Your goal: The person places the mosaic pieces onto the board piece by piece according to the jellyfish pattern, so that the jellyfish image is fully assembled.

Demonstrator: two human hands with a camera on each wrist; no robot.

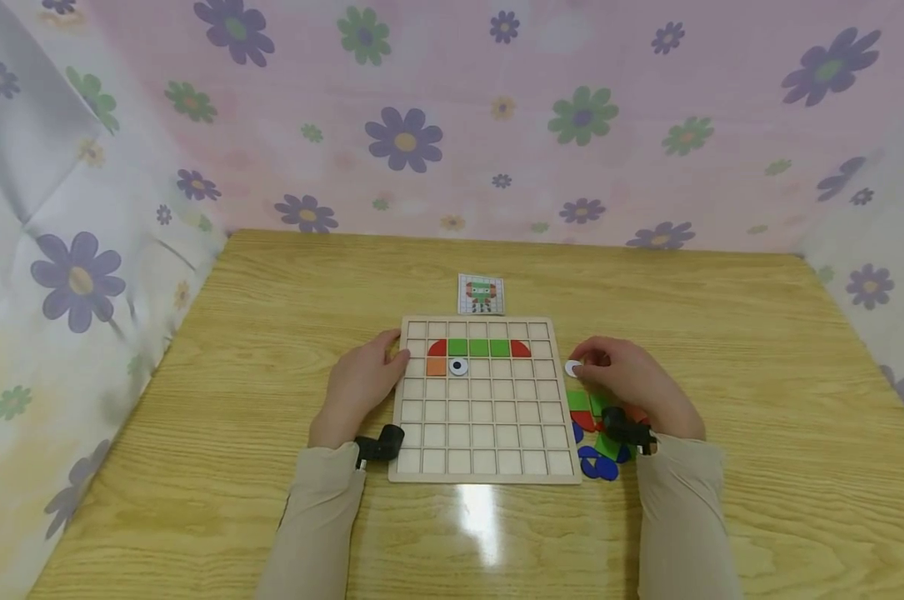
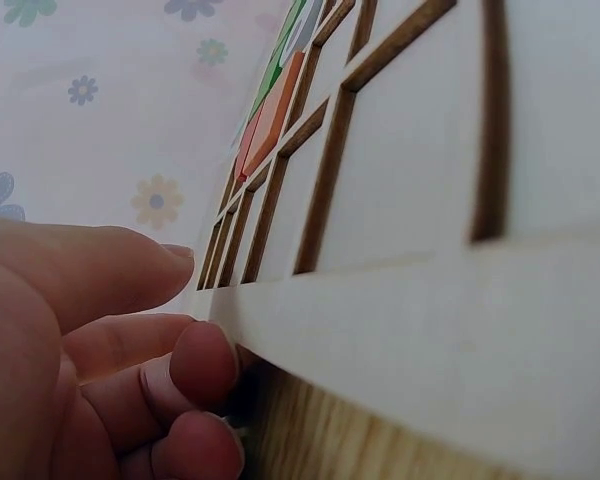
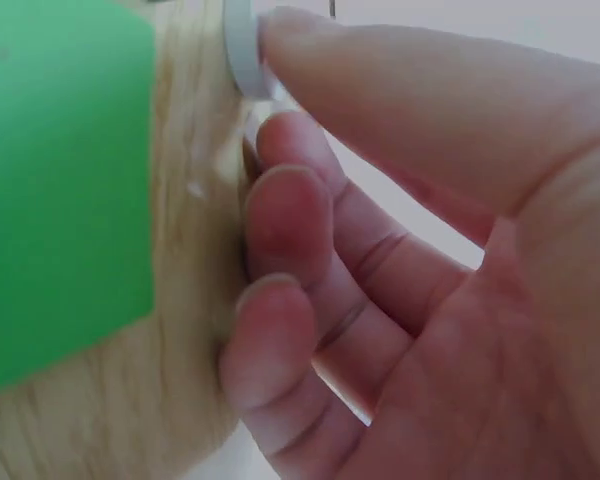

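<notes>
A wooden grid board (image 1: 485, 462) lies on the table, with red, green and orange tiles and a round eye piece (image 1: 458, 367) in its upper cells. My left hand (image 1: 357, 383) rests at the board's left edge, thumb and fingertips right by the rim. In the left wrist view, the fingers (image 2: 202, 362) bend loosely beside the frame. To the right of the board, my right hand (image 1: 627, 375) pinches a white round piece (image 1: 572, 368) between thumb and fingers. The right wrist view shows that piece (image 3: 242, 50) edge-on at the thumb tip, its face hidden.
Beneath the right hand and wrist lie loose green tiles (image 1: 577, 401), red pieces (image 1: 582, 421) and blue pieces (image 1: 606, 468). A small pattern card (image 1: 481, 294) sits just behind the board. Flowered cloth (image 1: 466, 192) rises at the table's back and sides. Both wrists wear black cameras.
</notes>
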